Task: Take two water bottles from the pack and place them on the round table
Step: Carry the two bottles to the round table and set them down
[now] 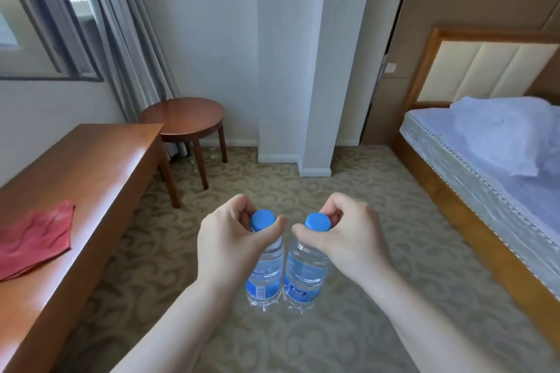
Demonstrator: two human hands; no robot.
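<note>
My left hand (225,239) grips a clear water bottle (266,272) with a blue cap just below the cap. My right hand (351,236) holds a second, matching bottle (304,275) the same way. Both bottles hang upright side by side, almost touching, above the carpet in the middle of the view. The round wooden table (181,118) stands farther away to the upper left, in the corner by the curtain, with nothing visible on its top. The pack is not in view.
A long wooden desk (85,191) with a red cloth (36,239) runs along the left, its far end overlapping the round table. A white wall column (303,70) stands ahead. A bed (485,166) fills the right side. Patterned carpet (303,191) lies between.
</note>
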